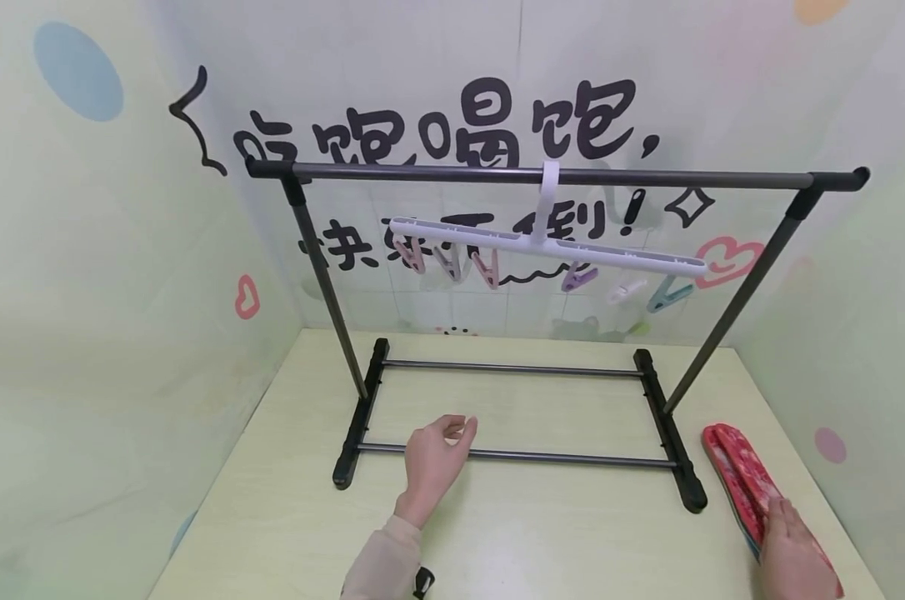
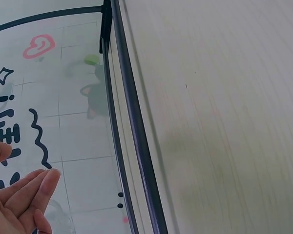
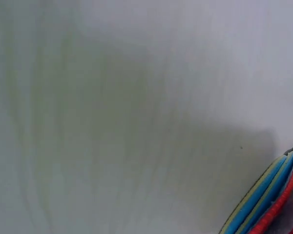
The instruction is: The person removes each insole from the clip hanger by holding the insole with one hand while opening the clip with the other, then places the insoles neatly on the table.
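Note:
My left hand (image 1: 436, 457) is held above the front bar (image 1: 572, 457) of the rack's base, its fingers loosely bent and nothing between them. In the left wrist view, the fingers of that hand (image 2: 24, 202) are spread from the thumb. At the lower right, my right hand (image 1: 793, 554) rests on the near end of a folded red patterned cloth (image 1: 745, 467), its fingers lying along the top; the thumb is hidden. Blue and yellow layered edges of the cloth (image 3: 263, 202) show in the right wrist view, where the hand itself is barely seen.
A black rack with a top rail (image 1: 422, 173) stands on the pale table (image 1: 542, 533). From the rail hangs a white hanger (image 1: 527, 242) bearing several coloured clips (image 1: 490, 268). A small black object (image 1: 423, 581) lies near the left sleeve. Printed walls surround the table.

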A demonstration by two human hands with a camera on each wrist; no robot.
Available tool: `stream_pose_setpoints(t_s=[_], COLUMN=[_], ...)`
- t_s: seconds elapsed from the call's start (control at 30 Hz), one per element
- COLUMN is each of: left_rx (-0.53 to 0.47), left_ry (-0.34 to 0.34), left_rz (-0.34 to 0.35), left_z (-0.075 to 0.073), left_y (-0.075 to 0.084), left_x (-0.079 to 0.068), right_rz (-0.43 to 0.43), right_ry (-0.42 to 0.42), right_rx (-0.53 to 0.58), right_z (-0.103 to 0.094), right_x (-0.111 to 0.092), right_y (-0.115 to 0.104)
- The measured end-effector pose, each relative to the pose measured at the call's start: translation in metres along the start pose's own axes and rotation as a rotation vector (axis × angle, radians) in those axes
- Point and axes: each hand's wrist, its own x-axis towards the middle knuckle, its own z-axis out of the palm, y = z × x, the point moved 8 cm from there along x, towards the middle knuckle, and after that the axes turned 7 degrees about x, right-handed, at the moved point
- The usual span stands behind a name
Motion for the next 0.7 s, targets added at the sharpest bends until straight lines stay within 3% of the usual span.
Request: stream_pose_setpoints(t_s=[0.17,0.3,0.53,0.7], left_rx=[-0.011,-0.011,-0.004,-0.001], left_ry=[-0.005,-0.008,-0.004,-0.006], left_rz=[-0.003,-0.001,-0.006,-0.014], left_z=[0.001,0.0,0.001,0.001], left_y=[-0.002,-0.002,-0.005,-0.007], left_x=[0.0,-0.001,-0.001,-0.001], right_rz=[-0.069,-0.092,0.038,0.072], right_ry=[0.087,0.065,-0.083,-0.086], right_rx=[0.017,0.05,0.067,0.109], right_z=[-0.006,0.003,0.021,0.019], right_x=[-0.002,-0.004,0.0,0.003], right_y=[-0.005,-0.006,0.0,-0.004])
